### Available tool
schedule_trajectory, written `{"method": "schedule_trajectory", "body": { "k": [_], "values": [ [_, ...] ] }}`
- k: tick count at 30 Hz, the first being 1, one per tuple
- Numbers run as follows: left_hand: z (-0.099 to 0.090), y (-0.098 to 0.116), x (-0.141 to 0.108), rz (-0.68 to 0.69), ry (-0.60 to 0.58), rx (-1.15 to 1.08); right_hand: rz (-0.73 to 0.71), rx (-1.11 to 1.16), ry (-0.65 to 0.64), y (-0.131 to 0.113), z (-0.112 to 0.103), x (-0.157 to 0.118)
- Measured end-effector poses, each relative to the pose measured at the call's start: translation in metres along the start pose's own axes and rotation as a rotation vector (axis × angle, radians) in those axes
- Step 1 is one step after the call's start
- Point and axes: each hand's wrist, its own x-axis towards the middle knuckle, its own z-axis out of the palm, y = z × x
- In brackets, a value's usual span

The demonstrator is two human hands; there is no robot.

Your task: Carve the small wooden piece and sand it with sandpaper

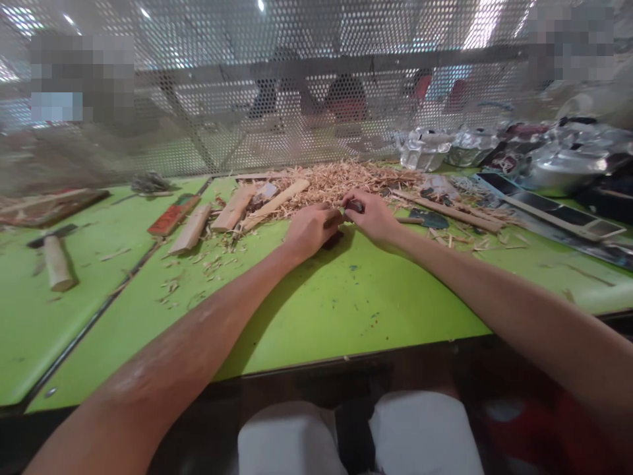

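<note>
Right hand (374, 216) pinches small dark piece (355, 206) just before wood shavings (346, 179); left hand (309, 231) curled beside it, grip hidden, cannot tell. Risk: slack pinch could lose piece among shavings.

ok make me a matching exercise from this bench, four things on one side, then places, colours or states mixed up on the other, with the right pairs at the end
Things:
1. Hammer-like tool
2. Wood shavings
3. Shiny containers
4. Left hand

Places, colours or states:
A. at the back right of the green table
B. close beside the right hand, fingers bent
C. pale handle, dark head
D. heaped near the perforated screen, beyond both hands

Right pairs: 1-C, 2-D, 3-A, 4-B
</note>
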Motion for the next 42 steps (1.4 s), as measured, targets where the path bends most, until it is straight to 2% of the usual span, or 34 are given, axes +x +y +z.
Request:
{"method": "schedule_trajectory", "body": {
  "k": [6, 9, 14, 21, 24, 28, 30, 32, 34, 36, 40, 42],
  "values": [
    [-0.004, 0.007, -0.001, 0.010, -0.021, 0.037, -0.038, -0.044, -0.032, 0.000, -0.002, -0.001],
    [-0.004, 0.008, -0.001, 0.007, -0.030, 0.061, -0.037, -0.037, 0.018, 0.004, -0.003, 0.004],
    [-0.002, 0.007, -0.001, 0.019, -0.047, 0.076, 0.014, -0.078, 0.157, 0.023, -0.009, 0.015],
    [-0.005, 0.008, -0.002, 0.070, -0.053, 0.091, 0.097, -0.170, 0.122, 0.044, -0.019, 0.025],
    [-0.004, 0.011, -0.002, 0.094, -0.061, 0.071, 0.143, -0.200, 0.158, 0.039, -0.033, 0.033],
    [-0.001, 0.013, -0.002, 0.120, -0.074, 0.015, 0.129, -0.220, 0.158, 0.024, -0.071, 0.049],
    [0.001, 0.013, -0.001, 0.130, -0.080, -0.014, 0.146, -0.266, 0.066, 0.020, -0.088, 0.051],
    [0.002, 0.013, -0.001, 0.131, -0.079, -0.042, 0.139, -0.373, -0.114, 0.019, -0.099, 0.046],
    [0.003, 0.013, 0.000, 0.125, -0.079, -0.069, 0.130, -0.528, -0.332, 0.020, -0.102, 0.034],
    [0.005, 0.013, 0.000, 0.118, -0.082, -0.095, 0.136, -0.642, -0.473, 0.023, -0.100, 0.020],
    [0.009, 0.013, 0.000, 0.077, -0.060, -0.179, 0.137, -0.776, -0.476, 0.026, -0.097, 0.002],
    [0.009, 0.008, 0.002, 0.021, 0.010, -0.250, 0.179, -0.736, -0.432, 0.024, -0.101, 0.003]
  ]
}}
